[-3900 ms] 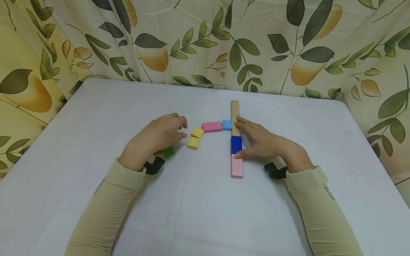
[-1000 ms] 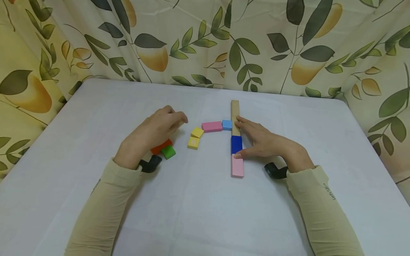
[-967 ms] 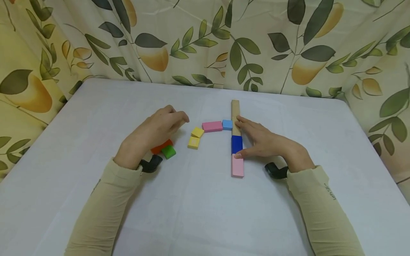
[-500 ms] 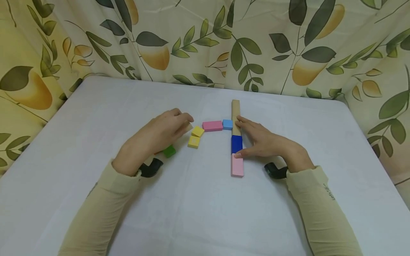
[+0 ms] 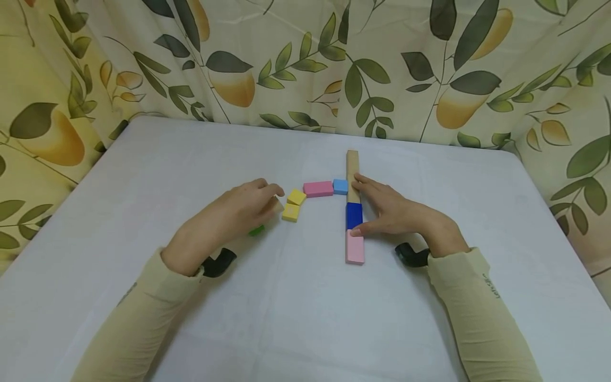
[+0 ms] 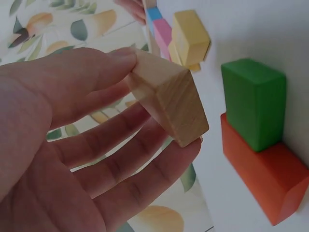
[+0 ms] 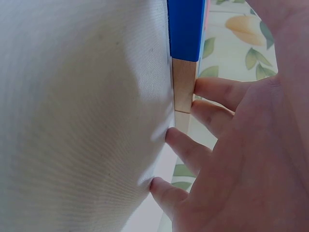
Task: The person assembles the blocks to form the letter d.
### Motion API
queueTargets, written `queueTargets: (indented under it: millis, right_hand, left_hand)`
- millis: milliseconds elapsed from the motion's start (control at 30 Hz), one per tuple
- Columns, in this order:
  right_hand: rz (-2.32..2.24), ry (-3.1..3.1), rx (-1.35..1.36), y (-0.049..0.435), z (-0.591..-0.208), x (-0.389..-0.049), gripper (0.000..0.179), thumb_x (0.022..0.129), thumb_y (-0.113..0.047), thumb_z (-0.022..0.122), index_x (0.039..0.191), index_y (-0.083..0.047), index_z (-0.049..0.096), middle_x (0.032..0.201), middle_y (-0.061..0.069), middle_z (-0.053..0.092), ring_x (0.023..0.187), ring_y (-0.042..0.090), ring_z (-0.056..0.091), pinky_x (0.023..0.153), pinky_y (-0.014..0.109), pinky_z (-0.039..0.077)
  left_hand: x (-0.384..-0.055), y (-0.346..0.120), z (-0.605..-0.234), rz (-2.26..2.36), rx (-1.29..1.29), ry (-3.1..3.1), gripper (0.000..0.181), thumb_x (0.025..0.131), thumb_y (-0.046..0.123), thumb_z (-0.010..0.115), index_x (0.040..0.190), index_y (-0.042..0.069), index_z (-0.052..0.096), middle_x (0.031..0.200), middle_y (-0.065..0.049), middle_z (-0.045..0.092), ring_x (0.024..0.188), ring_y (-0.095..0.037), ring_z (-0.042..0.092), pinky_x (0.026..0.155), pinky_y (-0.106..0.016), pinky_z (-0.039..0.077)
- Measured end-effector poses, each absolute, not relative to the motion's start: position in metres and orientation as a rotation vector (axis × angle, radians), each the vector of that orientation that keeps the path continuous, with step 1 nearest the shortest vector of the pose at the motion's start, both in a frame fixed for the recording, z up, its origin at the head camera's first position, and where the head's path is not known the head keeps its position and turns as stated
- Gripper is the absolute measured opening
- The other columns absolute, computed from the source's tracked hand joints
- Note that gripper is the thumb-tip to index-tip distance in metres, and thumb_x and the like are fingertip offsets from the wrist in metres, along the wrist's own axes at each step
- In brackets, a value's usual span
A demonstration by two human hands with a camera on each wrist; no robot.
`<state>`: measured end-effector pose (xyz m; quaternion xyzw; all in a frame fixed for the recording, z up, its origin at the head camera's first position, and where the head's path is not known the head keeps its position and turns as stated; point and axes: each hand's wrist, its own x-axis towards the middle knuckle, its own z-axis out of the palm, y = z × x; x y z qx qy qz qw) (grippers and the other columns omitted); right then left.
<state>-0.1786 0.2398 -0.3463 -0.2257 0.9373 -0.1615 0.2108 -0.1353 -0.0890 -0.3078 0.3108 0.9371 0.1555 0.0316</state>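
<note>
My left hand pinches a plain wooden block between thumb and fingertips, just left of two yellow blocks. Under that hand lie a green block and an orange-red block, the green one against the red. On the right, a straight row runs away from me: a light pink block, a dark blue block and natural wood blocks. My right hand rests beside this row, its extended fingertips touching the wood and its thumb at the pink block.
A pink block and a light blue block link the yellow blocks to the long row. All lie on a white-covered table. Behind it hangs a leaf-patterned curtain.
My left hand has come down and slightly toward me with the wooden block, now covering the red block and most of the green one in the head view. The right hand has stayed put.
</note>
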Motion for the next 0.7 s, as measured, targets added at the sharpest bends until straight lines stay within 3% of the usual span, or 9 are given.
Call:
queueTargets:
  millis: [300,567,700]
  right_hand:
    - [-0.461,2.607,-0.633,0.241,-0.347,-0.179,0.113,0.077,-0.062,0.074,0.158,-0.008,0.018,0.168,0.009,0.002,0.153,0.04,0.006,0.119,0.065,0.011]
    - [-0.474,2.612,-0.652,0.241,-0.348,-0.179,0.112,0.078,-0.062,0.075,0.158,-0.006,0.019,0.168,0.01,0.003,0.153,0.04,0.007,0.12,0.064,0.012]
    - [-0.475,2.609,-0.647,0.242,-0.347,-0.178,0.113,0.077,-0.062,0.075,0.158,-0.006,0.019,0.168,0.01,0.003,0.153,0.041,0.007,0.119,0.064,0.012]
  left_hand:
    - [-0.132,-0.078,-0.313,0.522,0.917,2.806,0.035,0.093,0.008,0.059,0.127,0.0,0.059,0.102,-0.011,0.064,0.078,-0.018,0.055,0.071,-0.028,0.05]
    - [-0.129,-0.066,-0.315,0.505,0.793,2.715,0.039,0.091,0.014,0.069,0.127,0.005,0.059,0.112,-0.01,0.063,0.09,-0.021,0.061,0.08,-0.031,0.053]
    - [-0.128,-0.063,-0.318,0.5,0.758,2.708,0.034,0.093,0.017,0.068,0.124,0.007,0.059,0.109,-0.008,0.062,0.087,-0.02,0.059,0.075,-0.03,0.052]
